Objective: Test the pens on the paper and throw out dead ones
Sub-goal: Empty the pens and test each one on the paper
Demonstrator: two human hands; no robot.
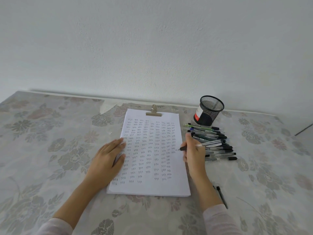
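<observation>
Though I cannot tell if the tip touches the sheet, the test stroke looks in hand. Two dark pens (222, 197) lie apart at 5 o'clock of the paper (152, 189), beside the right forearm; possibly rejects, unconfirmed. Left hand (108, 158) lies flat, fingers straight, pinning the paper's 9 o'clock edge. Right hand (194, 151) has its fingers curled round the held pen (208, 143), near the black grip, tip aimed at 9 o'clock. Judgement: the pen is light and stiff with a slick clear barrel, so hold it at the grip. Pen pile (218, 147) sits at 3 o'clock and likely rolls if nudged. Mesh cup (209, 111) is at 1 o'clock, clip (153, 111) at 12, all on the floral surface (50, 150).
</observation>
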